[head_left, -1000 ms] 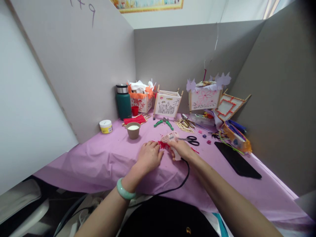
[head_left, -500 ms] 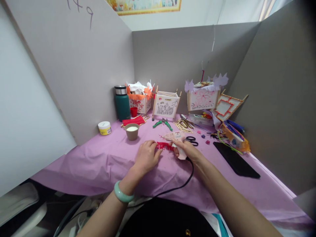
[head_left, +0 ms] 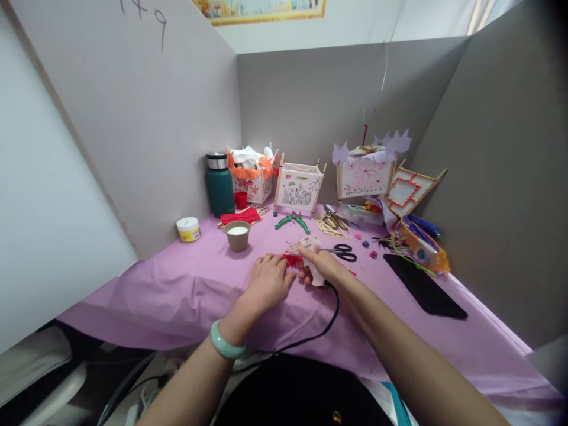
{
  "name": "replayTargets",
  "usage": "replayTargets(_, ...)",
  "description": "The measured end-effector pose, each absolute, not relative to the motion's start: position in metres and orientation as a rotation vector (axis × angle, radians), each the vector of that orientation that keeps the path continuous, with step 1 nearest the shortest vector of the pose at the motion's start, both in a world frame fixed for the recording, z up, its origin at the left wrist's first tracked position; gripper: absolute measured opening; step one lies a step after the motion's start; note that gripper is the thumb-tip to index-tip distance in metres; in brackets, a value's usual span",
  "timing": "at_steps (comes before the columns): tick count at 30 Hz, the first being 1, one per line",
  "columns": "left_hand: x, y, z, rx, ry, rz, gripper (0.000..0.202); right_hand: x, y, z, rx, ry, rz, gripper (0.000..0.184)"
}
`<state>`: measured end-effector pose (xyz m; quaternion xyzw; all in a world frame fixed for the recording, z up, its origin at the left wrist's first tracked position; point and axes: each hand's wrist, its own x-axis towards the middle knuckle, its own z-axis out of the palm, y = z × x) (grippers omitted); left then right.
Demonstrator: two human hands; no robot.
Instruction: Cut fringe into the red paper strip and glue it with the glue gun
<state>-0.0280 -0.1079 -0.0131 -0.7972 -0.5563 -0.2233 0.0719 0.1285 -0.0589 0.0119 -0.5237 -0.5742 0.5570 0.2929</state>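
My left hand [head_left: 267,282] lay palm down on the purple table cover [head_left: 177,290], fingers curled, its fingertips pressing the near end of the red fringed strip [head_left: 292,261]. My right hand [head_left: 322,265] was closed around the white glue gun [head_left: 313,271], nozzle end at the strip; its black cord [head_left: 310,337] ran back toward me. The strip sat between the 2 hands, just in front of the brown cup [head_left: 238,235].

Taking the brown cup as landmark: it held a white liquid nearly to the brim. Left of it stood a small yellow jar [head_left: 189,228] with a white lid, shut. Behind it stood a green flask [head_left: 219,184] with a steel cap, and a small red cup [head_left: 242,200], contents not visible. Behind and right of the brown cup, an orange-trimmed paper box [head_left: 255,177] was stuffed with white paper. Further right stood an open box with drawn panels [head_left: 299,186]; I could not tell what was inside. Right of the cup lay green pliers [head_left: 293,221], a heap of wooden sticks [head_left: 331,225] and black scissors [head_left: 345,253].
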Motion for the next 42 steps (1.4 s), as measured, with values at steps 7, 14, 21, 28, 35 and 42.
replayTargets(7, -0.027, -0.107, -0.016, -2.375, -1.659, -0.685, 0.034, 0.127, -0.056, 0.007, -1.501, -1.611, 1.354, 0.055)
replayTargets(14, -0.027, -0.107, -0.017, -2.371, -1.639, -0.722, 0.032, 0.131, -0.051, -0.001, -1.471, -1.663, 1.294, 0.055)
replayTargets(21, -0.027, -0.107, -0.016, -2.372, -1.641, -0.714, 0.033, 0.129, -0.053, 0.003, -1.507, -1.634, 1.302, 0.054)
replayTargets(28, -0.027, -0.107, -0.018, -2.361, -1.637, -0.727, 0.032, 0.128, -0.064, 0.015, -1.466, -1.53, 1.326, 0.048)
replayTargets(35, -0.032, -0.107, -0.017, -2.317, -1.632, -0.955, 0.026, 0.135, -0.075, 0.009, -1.086, -1.134, 1.435, 0.047)
replayTargets(42, -0.018, -0.122, 0.001, -2.439, -1.681, -1.876, 0.028, 0.099, -0.077, 0.018, -0.954, -1.178, 1.145, 0.063)
